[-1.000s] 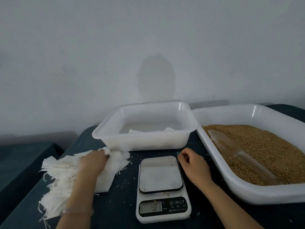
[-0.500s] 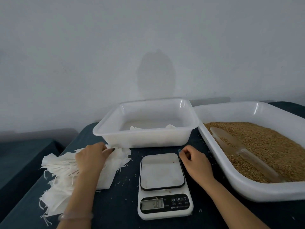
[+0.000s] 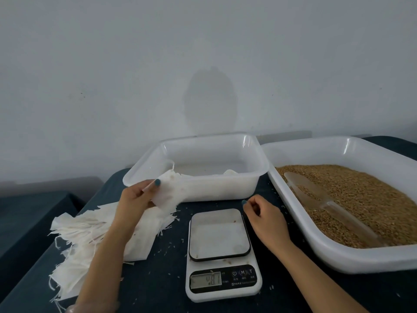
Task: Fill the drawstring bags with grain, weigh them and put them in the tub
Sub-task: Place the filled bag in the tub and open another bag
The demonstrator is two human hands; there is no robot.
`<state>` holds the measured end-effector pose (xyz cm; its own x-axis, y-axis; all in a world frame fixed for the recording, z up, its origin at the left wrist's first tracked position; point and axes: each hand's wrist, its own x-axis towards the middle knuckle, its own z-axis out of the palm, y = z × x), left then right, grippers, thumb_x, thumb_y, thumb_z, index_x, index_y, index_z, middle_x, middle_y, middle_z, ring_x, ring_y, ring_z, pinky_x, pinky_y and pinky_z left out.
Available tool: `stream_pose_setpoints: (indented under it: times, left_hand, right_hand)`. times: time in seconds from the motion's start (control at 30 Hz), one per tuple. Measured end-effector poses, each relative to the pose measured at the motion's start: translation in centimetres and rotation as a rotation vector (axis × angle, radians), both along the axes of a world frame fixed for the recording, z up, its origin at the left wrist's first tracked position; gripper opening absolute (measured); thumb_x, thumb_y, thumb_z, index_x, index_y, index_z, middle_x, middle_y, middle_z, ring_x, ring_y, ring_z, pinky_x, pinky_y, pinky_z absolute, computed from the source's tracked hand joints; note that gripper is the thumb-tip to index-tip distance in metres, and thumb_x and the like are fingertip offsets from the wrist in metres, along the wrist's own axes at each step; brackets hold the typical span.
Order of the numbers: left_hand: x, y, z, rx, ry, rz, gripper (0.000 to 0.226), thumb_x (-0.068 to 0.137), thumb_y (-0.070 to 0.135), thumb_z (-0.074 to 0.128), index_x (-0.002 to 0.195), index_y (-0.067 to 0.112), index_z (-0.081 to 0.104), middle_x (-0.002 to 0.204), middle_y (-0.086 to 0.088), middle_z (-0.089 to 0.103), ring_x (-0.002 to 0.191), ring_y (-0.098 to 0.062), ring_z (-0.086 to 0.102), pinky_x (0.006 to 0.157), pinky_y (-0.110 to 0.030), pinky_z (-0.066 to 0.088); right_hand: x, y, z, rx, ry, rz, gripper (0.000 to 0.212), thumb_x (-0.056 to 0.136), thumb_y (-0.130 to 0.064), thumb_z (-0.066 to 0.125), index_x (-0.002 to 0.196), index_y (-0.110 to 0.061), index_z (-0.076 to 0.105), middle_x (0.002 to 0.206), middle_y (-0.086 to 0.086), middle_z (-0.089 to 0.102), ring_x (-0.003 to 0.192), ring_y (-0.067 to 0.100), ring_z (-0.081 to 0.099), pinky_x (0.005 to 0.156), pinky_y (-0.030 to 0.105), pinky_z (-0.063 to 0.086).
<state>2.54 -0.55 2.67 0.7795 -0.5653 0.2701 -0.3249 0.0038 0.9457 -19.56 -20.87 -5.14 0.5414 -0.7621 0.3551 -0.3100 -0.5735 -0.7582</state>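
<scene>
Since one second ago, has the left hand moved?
Yes. The left hand has lifted an empty drawstring bag off the pile of bags, up and right toward the near-left corner of the smaller tub.

Two white plastic tubs: one tub (image 3: 196, 188) behind the scale (image 3: 222, 256), one grain tub (image 3: 338, 254) to the scale's right. One scale. One clear scoop (image 3: 325, 204) in the grain. One bag (image 3: 169, 195) lifted; the pile of bags (image 3: 90, 240) left of the scale is too overlapped to count.
</scene>
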Motion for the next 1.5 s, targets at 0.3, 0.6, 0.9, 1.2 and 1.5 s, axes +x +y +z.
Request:
stream_pose_setpoints:
  times: [0.3, 0.6, 0.9, 1.2, 1.5]
  left_hand:
    - [-4.9, -3.7, -1.8, 0.062, 0.124, -0.216, 0.010, 0.088, 0.022, 0.071, 0.089, 0.015, 0.077, 0.080, 0.000, 0.075, 0.071, -0.006, 0.067, 0.061, -0.017, 0.053]
    - [-6.9, -4.1, -2.1, -0.073, -0.187, -0.023, 0.024, 0.070, 0.045, 0.078, 0.065, 0.025, 0.065, 0.065, 0.002, 0.068, 0.055, -0.005, 0.059, 0.051, -0.015, 0.044]
    - [-6.9, -3.6, -2.2, -0.119, -1.296, 0.061, 0.042, 0.082, 0.040, 0.072, 0.063, 0.007, 0.055, 0.062, 0.002, 0.049, 0.055, -0.010, 0.037, 0.045, -0.022, 0.031]
    - [-7.7, -3.5, -2.2, -0.079, -1.393, -0.039, 0.036, 0.086, 0.045, 0.067, 0.085, 0.017, 0.044, 0.066, 0.001, 0.049, 0.059, -0.008, 0.033, 0.048, -0.022, 0.033]
    - [-8.3, -3.5, -2.1, -0.021, -1.118, -0.130, 0.050, 0.075, 0.062, 0.070, 0.097, 0.020, 0.052, 0.083, 0.010, 0.052, 0.072, 0.002, 0.040, 0.061, -0.013, 0.041]
  right_hand:
    - [0.0, 1.0, 1.2, 0.085, -0.185, 0.219, 0.017, 0.094, -0.040, 0.060, 0.080, -0.031, 0.061, 0.073, -0.013, 0.066, 0.068, 0.005, 0.061, 0.063, 0.021, 0.044]
    - [-0.3, 2.4, 2.5, 0.115, -0.323, 0.394, 0.027, 0.075, -0.055, 0.071, 0.094, -0.036, 0.070, 0.078, -0.009, 0.067, 0.068, 0.006, 0.057, 0.063, 0.017, 0.045]
    - [-0.4, 3.4, 3.2, -0.068, -0.411, 0.439, 0.029, 0.084, -0.031, 0.076, 0.109, -0.033, 0.061, 0.088, -0.010, 0.064, 0.071, 0.013, 0.059, 0.058, 0.015, 0.045]
    - [-0.8, 4.1, 2.9, -0.773, -0.151, 0.254, 0.021, 0.086, -0.042, 0.065, 0.096, -0.024, 0.069, 0.103, -0.009, 0.054, 0.085, 0.003, 0.055, 0.069, 0.011, 0.050]
    - [-0.7, 4.5, 3.0, -0.863, -0.255, 0.221, 0.015, 0.090, -0.034, 0.071, 0.089, -0.019, 0.070, 0.092, -0.008, 0.068, 0.084, 0.005, 0.061, 0.066, 0.016, 0.050]
